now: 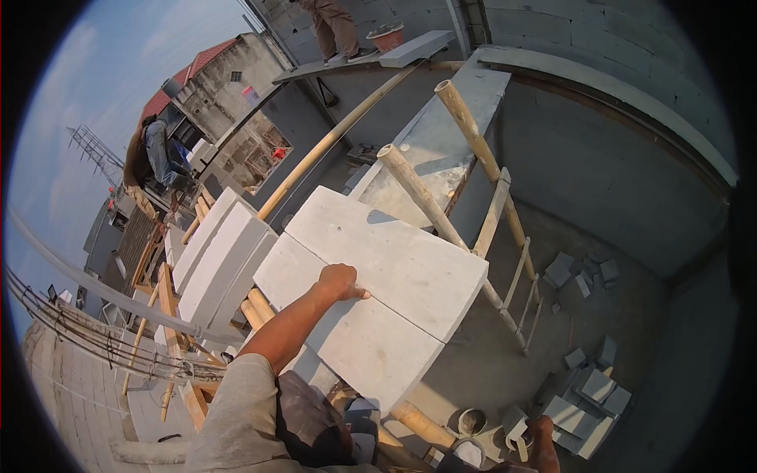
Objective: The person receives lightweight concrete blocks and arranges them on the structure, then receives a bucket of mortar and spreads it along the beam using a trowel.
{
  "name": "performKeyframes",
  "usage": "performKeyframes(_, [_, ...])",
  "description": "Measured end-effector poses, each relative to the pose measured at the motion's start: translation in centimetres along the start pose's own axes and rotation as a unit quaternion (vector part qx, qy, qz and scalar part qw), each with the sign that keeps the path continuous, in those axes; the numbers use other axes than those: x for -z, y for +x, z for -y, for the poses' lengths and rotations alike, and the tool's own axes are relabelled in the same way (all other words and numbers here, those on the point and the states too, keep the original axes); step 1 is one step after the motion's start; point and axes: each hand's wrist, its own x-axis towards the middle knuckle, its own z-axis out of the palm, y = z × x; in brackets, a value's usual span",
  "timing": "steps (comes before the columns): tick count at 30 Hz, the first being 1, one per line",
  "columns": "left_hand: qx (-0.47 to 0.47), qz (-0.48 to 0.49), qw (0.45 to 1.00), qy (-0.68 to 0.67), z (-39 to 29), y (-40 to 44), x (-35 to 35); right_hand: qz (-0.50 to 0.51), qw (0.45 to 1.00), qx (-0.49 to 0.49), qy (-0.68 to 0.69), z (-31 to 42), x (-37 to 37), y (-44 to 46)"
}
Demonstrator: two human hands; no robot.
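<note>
My left hand (341, 282) is closed like a fist and rests on top of pale lightweight concrete blocks (386, 256), at the seam where two of them lie side by side. Its thumb points along that seam; nothing shows in its fingers. My right hand (542, 430) is low at the right, its fingers bent and partly hidden. Just left of it are a trowel (516, 423) with a light-coloured handle and a round mortar container; whether the hand grips anything I cannot make out.
Bamboo poles (415, 189) rise beyond the blocks. More blocks (225, 256) stand stacked at left. Far below lie a block pile (587, 406) and a bucket (471, 422). One person (158, 158) bends at left; another person's legs (335, 27) show near a red bucket (385, 37).
</note>
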Motion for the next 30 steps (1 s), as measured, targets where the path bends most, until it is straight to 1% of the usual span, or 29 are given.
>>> performKeyframes(2, [0.008, 0.007, 1.0, -0.004, -0.1, 0.3, 0.1, 0.025, 0.999, 0.029, 0.013, 1.9, 2.4, -2.0])
performKeyframes(4, [-0.001, -0.02, 1.0, -0.013, 0.0, 0.2, -0.2, 0.031, 0.999, 0.004, 0.023, 2.4, 2.8, -2.0])
performKeyframes(6, [-0.002, -0.042, 0.999, -0.018, 0.5, 1.0, -1.0, 0.036, 0.999, 0.011, 0.022, 1.7, 2.4, -1.3])
performKeyframes(9, [0.011, -0.035, 0.999, -0.033, 0.3, 0.7, -1.0, 0.035, 0.999, -0.014, 0.006, 1.6, 3.0, -2.1])
performKeyframes(10, [0.007, -0.046, 0.999, -0.028, 0.2, 0.6, -0.8, 0.037, 0.999, -0.012, 0.003, 1.4, 2.9, -2.1])
performKeyframes(12, [0.001, -0.065, 0.997, -0.032, 0.3, 0.6, -0.7, 0.063, 0.998, -0.003, 0.014, 0.6, 2.9, -1.8])
performKeyframes(14, [0.009, -0.055, 0.998, -0.033, 0.4, 0.7, -0.8, 0.079, 0.997, 0.002, 0.017, 0.5, 2.5, -1.8])
performKeyframes(16, [0.004, -0.044, 0.998, -0.036, 0.6, 0.7, -0.7, 0.038, 0.998, 0.013, 0.041, 0.2, 2.4, -2.0])
performKeyframes(18, [0.009, -0.063, 0.997, -0.039, 0.4, 0.7, -1.0, 0.019, 0.998, 0.051, 0.031, -1.1, 0.9, -0.8])
performKeyframes(19, [0.017, -0.05, 0.998, -0.036, 0.3, 0.7, -0.9, 0.018, 0.997, 0.015, 0.072, -2.2, 0.1, -0.6])
performKeyframes(20, [0.018, -0.049, 0.998, -0.028, 0.4, 1.1, -1.2, 0.024, 0.997, 0.044, 0.061, -2.9, -0.4, -0.3])
performKeyframes(21, [0.01, -0.054, 0.998, -0.023, 0.0, 1.0, -1.0, 0.061, 0.998, 0.004, 0.017, -1.2, 1.6, -1.9])
performKeyframes(22, [-0.005, -0.098, 0.994, -0.048, 0.3, 1.0, -1.7, 0.056, 0.997, 0.0, 0.046, -0.4, 3.0, -3.5])
performKeyframes(23, [-0.02, -0.093, 0.994, -0.048, 0.7, 1.4, -2.1, 0.09, 0.994, -0.054, 0.013, -0.8, 2.7, -2.8])
performKeyframes(24, [-0.022, -0.107, 0.993, -0.049, 0.5, 1.2, -2.1, 0.075, 0.996, -0.056, 0.009, -1.8, 1.8, -2.4])
performKeyframes(25, [-0.026, -0.111, 0.992, -0.05, 0.6, 1.3, -2.3, 0.09, 0.993, -0.072, 0.026, -1.1, 3.0, -3.5])
performKeyframes(26, [-0.035, -0.116, 0.992, -0.039, 0.1, 0.8, -1.8, 0.062, 0.996, -0.068, 0.018, -1.8, 2.3, -3.3])
performKeyframes(30, [-0.032, -0.111, 0.993, -0.035, 0.8, 1.6, -2.3, 0.065, 0.994, -0.086, 0.02, -1.7, 2.4, -3.8])
